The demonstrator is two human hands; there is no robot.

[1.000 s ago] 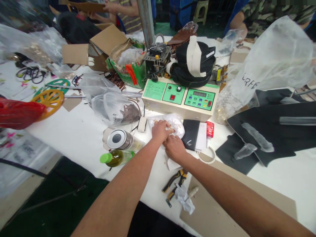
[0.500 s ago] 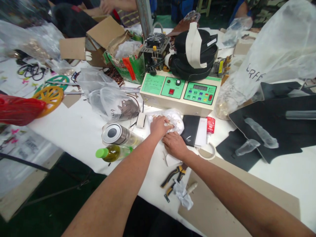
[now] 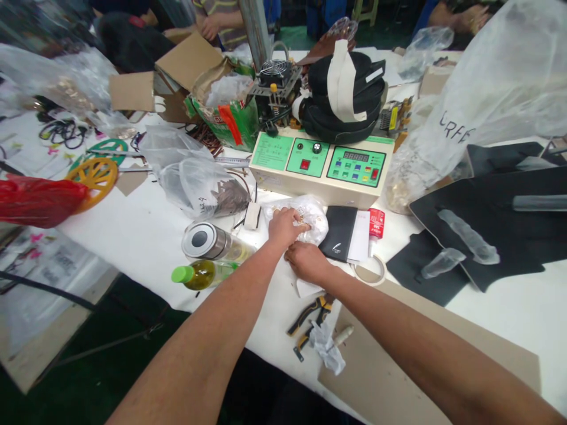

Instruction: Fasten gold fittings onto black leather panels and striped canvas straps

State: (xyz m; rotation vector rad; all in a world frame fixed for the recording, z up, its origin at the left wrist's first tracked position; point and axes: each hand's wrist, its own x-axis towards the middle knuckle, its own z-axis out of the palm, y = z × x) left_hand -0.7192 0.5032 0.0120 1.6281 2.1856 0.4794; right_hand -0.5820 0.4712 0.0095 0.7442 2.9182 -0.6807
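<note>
A crumpled clear plastic bag (image 3: 316, 215) with small pale contents lies just in front of the machine. My left hand (image 3: 284, 227) rests on its near side, fingers bent and pressed into the plastic, the thumb reaching over it. My right hand (image 3: 306, 261) sits directly below, at the bag's near edge, with its fingers curled under; whatever they hold is hidden. To the right of the bag is a black notebook (image 3: 339, 233). Yellow-and-black pliers (image 3: 305, 319) lie nearer to me, below my right hand.
A control box (image 3: 319, 171) carrying black strap rolls (image 3: 343, 97) stands behind the bag. A steel-lidded jar (image 3: 206, 241) and a green-capped bottle (image 3: 195, 275) lie left of my arms. At right are a tape roll (image 3: 371, 271), cardboard (image 3: 425, 342) and black sheets (image 3: 491, 218). Co-workers sit across the table.
My right hand has shifted slightly left and its fingers have curled in more. My left hand stays on the bag. The view has moved a little.
</note>
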